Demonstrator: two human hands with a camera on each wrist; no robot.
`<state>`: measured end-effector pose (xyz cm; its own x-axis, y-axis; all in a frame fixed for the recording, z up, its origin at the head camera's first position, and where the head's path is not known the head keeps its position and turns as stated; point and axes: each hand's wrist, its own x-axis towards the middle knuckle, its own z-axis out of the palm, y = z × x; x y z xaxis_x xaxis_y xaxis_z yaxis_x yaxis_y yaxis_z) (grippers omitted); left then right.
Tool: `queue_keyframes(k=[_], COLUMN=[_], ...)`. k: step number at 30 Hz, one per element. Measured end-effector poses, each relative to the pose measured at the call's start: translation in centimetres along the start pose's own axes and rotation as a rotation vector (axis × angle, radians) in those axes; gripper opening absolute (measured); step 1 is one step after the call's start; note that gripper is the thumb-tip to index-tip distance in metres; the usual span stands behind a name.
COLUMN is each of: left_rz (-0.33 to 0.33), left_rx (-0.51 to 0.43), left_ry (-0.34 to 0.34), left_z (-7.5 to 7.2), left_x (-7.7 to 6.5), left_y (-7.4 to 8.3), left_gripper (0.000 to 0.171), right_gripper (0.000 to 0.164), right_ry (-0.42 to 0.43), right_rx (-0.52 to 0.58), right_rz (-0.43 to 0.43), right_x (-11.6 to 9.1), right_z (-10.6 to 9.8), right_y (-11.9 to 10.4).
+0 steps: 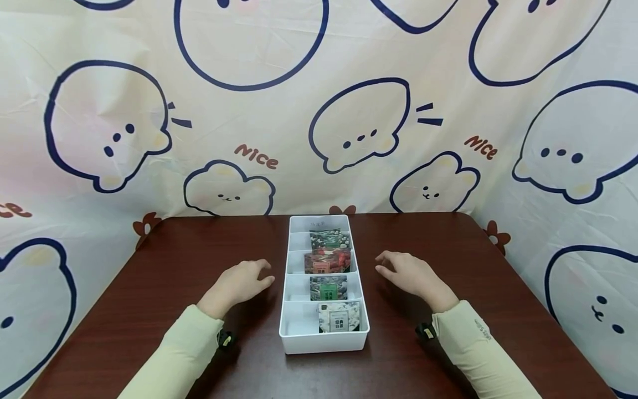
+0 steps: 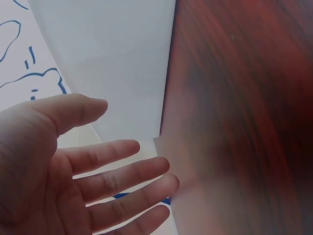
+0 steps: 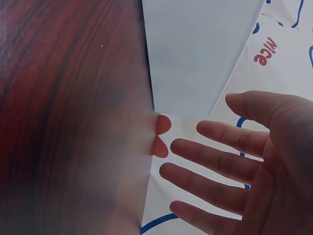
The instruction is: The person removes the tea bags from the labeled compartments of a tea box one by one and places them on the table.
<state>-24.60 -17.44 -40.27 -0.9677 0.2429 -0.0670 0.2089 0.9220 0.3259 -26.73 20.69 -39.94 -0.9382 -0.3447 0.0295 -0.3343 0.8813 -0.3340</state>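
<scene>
A long white divided tray (image 1: 300,324) stands between my hands, running away from me. The front compartment holds a pale packet (image 1: 339,317) with a light label. Behind it, a grey packet with a green label (image 1: 328,288) lies in its own compartment. Farther back are a red packet (image 1: 327,262) and a dark green patterned packet (image 1: 330,239), their edges close together. My left hand (image 1: 239,285) hovers left of the tray, fingers relaxed and holding nothing. On the other side, my right hand (image 1: 411,275) is likewise loose, apart from the tray. Both wrist views show spread fingers facing the tray's sides.
The tray sits on a dark brown wood-grain table (image 1: 199,238), its far end near the table's back edge. A white cloth (image 1: 294,122) printed with blue cartoon outlines hangs behind and around the table. Each wrist wears a small black device.
</scene>
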Motion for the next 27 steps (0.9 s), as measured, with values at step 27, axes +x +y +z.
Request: queue_keyframes(k=[27], left_rz=[-0.101], left_rx=[-1.028], left_ry=[-0.027], left_z=[0.6], left_x=[0.5], left_y=[2.4], left_gripper=[0.038], right_gripper=[0.03], right_ry=[-0.009], right_rx=[0.018], right_rz=[0.018], right_x=[0.1], right_z=[0.7], right_y=[-0.3])
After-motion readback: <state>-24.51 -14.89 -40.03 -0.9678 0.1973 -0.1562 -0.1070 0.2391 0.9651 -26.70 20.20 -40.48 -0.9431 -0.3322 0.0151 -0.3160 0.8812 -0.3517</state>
